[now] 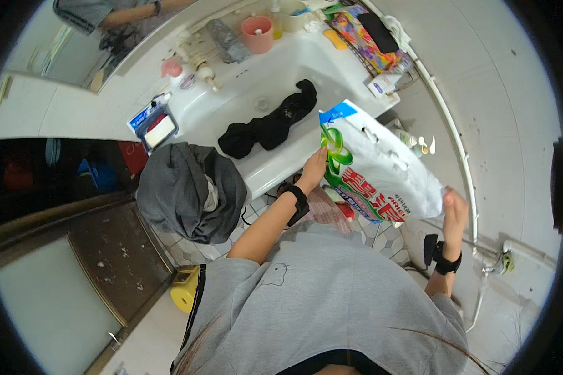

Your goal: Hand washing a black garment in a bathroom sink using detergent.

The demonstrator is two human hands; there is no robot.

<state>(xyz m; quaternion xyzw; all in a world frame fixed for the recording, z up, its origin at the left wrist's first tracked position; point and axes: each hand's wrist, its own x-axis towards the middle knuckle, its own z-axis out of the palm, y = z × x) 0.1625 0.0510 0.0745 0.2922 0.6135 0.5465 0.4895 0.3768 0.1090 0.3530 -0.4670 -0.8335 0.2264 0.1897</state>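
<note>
A large white plastic bag of Ariel laundry detergent (380, 164), with green and red print, is held between my two hands over the sink's front edge. My left hand (313, 169) grips its left side. At the bag's lower right corner, my right hand (454, 208) has its fingers closed on the plastic. Bunched black cloth (272, 124) lies in the white sink (281, 166), near the drain. A heap of dark grey fabric (187, 192) rests at the sink's left front corner.
A pink cup (257, 35), a pump bottle (180, 75) and a soap dish (157, 126) stand along the sink's rim. The right rim holds a wire rack with a colourful pouch (363, 40). Pump bottles (410, 140) are behind the bag. A yellow bin-like object (185, 288) is at lower left.
</note>
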